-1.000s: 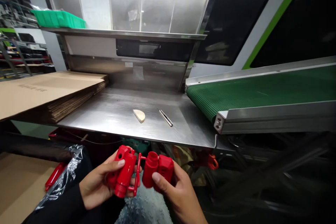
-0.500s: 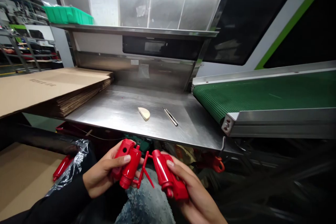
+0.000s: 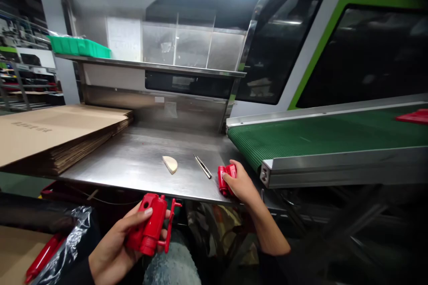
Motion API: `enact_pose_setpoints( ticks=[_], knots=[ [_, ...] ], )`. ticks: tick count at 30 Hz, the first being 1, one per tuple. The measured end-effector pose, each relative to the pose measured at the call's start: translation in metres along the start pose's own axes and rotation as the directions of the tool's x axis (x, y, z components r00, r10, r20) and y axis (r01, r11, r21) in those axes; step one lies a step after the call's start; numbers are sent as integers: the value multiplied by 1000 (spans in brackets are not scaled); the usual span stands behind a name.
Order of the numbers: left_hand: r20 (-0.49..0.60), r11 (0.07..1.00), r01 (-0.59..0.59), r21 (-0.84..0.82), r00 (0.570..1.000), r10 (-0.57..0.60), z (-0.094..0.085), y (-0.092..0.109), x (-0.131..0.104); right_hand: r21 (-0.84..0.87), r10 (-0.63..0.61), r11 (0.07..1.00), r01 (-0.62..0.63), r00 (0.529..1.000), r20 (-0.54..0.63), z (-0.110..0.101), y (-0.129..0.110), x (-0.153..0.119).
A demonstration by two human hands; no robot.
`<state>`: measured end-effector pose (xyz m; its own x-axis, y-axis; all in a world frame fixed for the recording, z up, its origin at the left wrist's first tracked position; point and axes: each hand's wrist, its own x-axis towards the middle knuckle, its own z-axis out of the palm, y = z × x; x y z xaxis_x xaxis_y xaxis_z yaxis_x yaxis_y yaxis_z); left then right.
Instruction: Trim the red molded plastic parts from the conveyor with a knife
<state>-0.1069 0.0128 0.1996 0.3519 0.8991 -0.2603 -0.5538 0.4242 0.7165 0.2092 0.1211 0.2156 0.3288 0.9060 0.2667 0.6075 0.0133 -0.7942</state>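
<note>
The two red halves have come apart: the right hand [image 3: 241,183] has reached up and forward to the steel table [image 3: 140,164], fingers clamped on one red part [image 3: 226,179] at the front edge. The left hand [image 3: 115,245] stays low, gripping the other red part [image 3: 149,226], its long axis running away from the person. Two red pieces, one per hand, well apart. One pale wedge [image 3: 170,164] and one thin metal tool [image 3: 202,166] lie just left of the right hand.

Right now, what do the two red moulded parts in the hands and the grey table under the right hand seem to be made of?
Red moulded part in the left hand and red part under the right hand: likely glossy plastic, uniform colour with soft highlights. Grey table: probably brushed stainless steel, with streaky, blurred reflections.
</note>
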Motion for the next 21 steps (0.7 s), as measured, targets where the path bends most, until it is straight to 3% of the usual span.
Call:
enact_pose_setpoints(
  ticks=[3, 6, 10, 11, 14, 16, 18, 21],
  knots=[
    [25, 1000, 7, -28, 1000, -6, 22, -1, 12, -34, 47, 998, -46, 998, 36, -2, 1, 19],
    [67, 999, -30, -28, 997, 32, 53, -3, 28, -4, 40, 999, -40, 999, 7, -4, -10, 11],
    [104, 988, -148, -33, 983, 151, 91, -13, 41, 113, -60, 991, 65, 997, -55, -20, -27, -54],
    [93, 983, -182, -25, 979, 183, 97, -17, 41, 156, -84, 984, 87, 996, -27, -25, -30, -76],
    [61, 980, -195, 43, 979, 192, 105, -37, 43, 278, -155, 956, 94, 966, 208, -33, -31, -136],
    [98, 991, -116, 60, 989, 110, 105, -52, 48, 299, -191, 947, 117, 954, 229, -35, -25, -158],
    [121, 998, 42, 42, 991, -47, 102, -66, 57, 251, -251, 944, 214, 960, 126, -37, -14, -168],
    [103, 927, 372, 43, 922, -374, 98, -86, 72, 122, -390, 916, 383, 920, 37, -42, 8, -176]
  ],
)
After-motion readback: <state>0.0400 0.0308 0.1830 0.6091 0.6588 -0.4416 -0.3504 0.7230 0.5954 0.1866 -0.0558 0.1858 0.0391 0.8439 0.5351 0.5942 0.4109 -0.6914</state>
